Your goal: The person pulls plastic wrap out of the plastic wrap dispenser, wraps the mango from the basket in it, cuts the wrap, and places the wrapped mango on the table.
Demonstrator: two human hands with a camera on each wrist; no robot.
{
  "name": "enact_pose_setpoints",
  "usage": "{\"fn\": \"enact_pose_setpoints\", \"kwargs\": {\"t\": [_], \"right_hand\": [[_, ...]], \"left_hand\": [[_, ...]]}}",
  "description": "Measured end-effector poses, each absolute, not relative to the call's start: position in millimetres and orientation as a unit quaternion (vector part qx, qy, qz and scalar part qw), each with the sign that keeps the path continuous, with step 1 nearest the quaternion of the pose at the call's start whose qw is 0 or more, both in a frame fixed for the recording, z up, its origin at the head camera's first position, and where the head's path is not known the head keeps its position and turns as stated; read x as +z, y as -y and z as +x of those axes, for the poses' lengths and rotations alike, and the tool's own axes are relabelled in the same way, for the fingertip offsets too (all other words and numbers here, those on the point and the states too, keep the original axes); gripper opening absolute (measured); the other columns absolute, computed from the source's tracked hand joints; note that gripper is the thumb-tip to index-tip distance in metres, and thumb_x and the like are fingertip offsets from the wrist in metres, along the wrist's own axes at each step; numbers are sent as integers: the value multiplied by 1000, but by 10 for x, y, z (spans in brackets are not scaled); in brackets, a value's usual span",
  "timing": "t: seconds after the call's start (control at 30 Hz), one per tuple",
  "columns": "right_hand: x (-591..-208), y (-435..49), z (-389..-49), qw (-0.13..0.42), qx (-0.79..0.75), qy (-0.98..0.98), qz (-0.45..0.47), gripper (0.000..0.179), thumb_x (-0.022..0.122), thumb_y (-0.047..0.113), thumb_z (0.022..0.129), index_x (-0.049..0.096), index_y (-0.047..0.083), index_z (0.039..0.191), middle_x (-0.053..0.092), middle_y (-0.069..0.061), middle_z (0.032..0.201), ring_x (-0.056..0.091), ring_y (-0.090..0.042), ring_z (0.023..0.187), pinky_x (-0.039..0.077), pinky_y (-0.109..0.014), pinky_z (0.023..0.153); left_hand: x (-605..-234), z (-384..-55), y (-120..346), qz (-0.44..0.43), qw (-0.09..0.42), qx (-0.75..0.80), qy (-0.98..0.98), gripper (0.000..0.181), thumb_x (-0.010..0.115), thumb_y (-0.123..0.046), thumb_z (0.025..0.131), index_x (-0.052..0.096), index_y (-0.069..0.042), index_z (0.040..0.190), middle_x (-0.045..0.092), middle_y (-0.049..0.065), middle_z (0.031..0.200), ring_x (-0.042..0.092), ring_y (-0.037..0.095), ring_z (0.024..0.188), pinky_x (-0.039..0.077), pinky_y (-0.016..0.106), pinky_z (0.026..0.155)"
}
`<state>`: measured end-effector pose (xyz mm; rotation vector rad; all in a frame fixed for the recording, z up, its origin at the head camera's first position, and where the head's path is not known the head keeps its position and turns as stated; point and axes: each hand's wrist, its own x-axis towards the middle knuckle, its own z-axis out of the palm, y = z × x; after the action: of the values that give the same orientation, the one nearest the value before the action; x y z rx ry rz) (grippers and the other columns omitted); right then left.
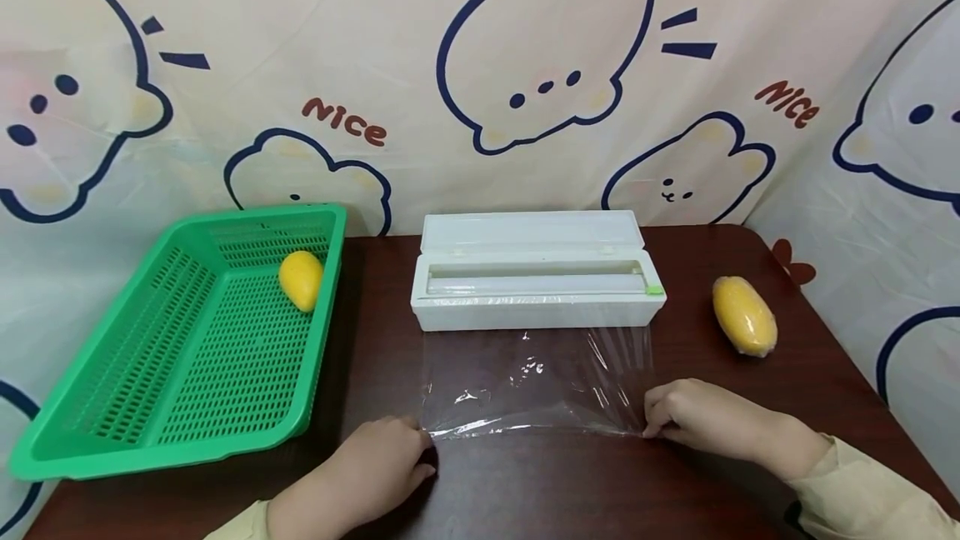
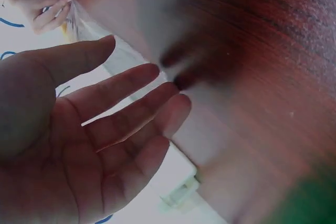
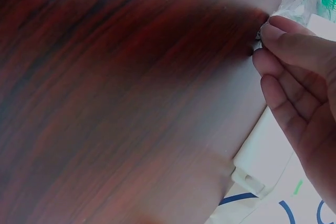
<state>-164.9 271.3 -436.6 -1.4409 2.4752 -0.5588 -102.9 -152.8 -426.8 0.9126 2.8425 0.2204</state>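
Note:
A sheet of clear cling film [image 1: 536,382] stretches over the table from a white cling film dispenser [image 1: 536,315], whose lid stands raised. My right hand [image 1: 708,419] pinches the film's near right corner between thumb and index finger, close in the right wrist view [image 3: 299,66]. At the near left corner rests my left hand [image 1: 375,469], its fingertips on the table by the film's edge. In the left wrist view its thumb [image 2: 86,59] stands apart from the extended fingers. Whether those fingertips touch the film is hard to tell.
On the left stands a green plastic basket [image 1: 318,357] with a yellow mango-shaped fruit [image 1: 301,280] inside. Another yellow fruit [image 1: 744,315], shiny as if wrapped in film, lies right of the dispenser. A patterned cloth [image 1: 525,182] hangs behind the dark wooden table [image 1: 540,490].

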Motion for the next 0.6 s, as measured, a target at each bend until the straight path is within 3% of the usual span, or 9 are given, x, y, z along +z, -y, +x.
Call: {"fn": "enact_pose_setpoints", "kwargs": {"t": [0.2,0.37,0.47,0.6], "right_hand": [[-4347,-2699,-1649,117,-186,-843,-490,28,84,-8,77,82,16,92,63,17,91,63,3,84,52,-15,66],[-4450,-2762,-1708,114,-194,-836,-500,30,84,-9,76,82,16,92,64,17,90,62,3,82,51,-16,65],[-4587,-2831,-1775,104,-199,-827,-516,28,84,-7,77,82,16,91,64,16,90,63,2,81,51,-16,62],[-4717,-2890,-1818,100,-213,-822,-519,32,84,-8,77,82,20,92,64,19,91,63,4,82,51,-15,63]], "left_hand": [[-3964,-1024,1594,348,97,140,-922,13,77,-24,92,77,-13,99,70,-6,91,68,13,83,58,36,75],[-3367,-1250,1795,305,51,222,-925,17,75,-22,95,76,-15,111,73,-7,103,69,13,94,59,37,81],[-3050,-1557,2025,237,-4,235,-943,21,72,-21,98,76,-12,116,73,0,109,68,20,96,58,41,78],[-2864,-2058,2387,118,-25,255,-959,38,61,-29,105,64,-5,135,65,20,127,61,38,106,54,54,82]]}}
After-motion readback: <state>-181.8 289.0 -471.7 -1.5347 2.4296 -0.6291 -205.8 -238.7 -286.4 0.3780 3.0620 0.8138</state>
